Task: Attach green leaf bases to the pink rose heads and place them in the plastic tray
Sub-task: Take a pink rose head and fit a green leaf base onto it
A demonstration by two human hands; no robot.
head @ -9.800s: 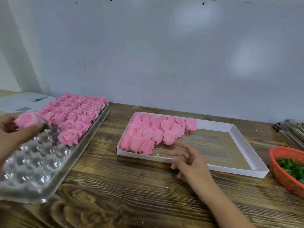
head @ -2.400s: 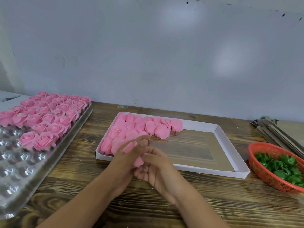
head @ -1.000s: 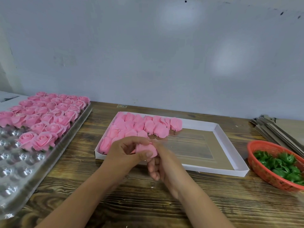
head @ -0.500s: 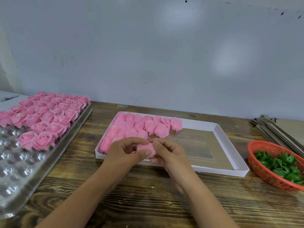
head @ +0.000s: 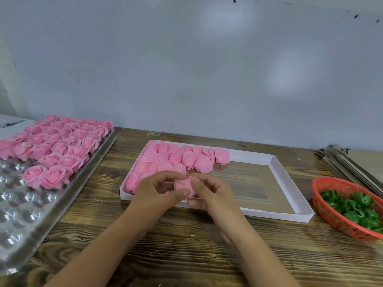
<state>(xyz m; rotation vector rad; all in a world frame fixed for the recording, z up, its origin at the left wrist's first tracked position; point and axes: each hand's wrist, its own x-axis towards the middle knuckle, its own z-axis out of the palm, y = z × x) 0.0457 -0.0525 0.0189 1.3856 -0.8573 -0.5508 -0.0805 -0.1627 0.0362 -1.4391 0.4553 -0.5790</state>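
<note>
No readable text anywhere; small sticker (head: 153, 133) on table (head: 186, 255) behind white box (head: 294, 183) too blurred.

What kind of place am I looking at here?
Likely a small craft assembly bench: a clear plastic blister tray filling with finished pink roses, a flat white cardboard box of bare pink rose heads, and a red mesh basket of green leaf bases.

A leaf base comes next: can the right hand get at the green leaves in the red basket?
Probably yes: nothing lies between the right hand and the red basket, whose green leaves are uncovered, but it pinches a rose head.
</note>
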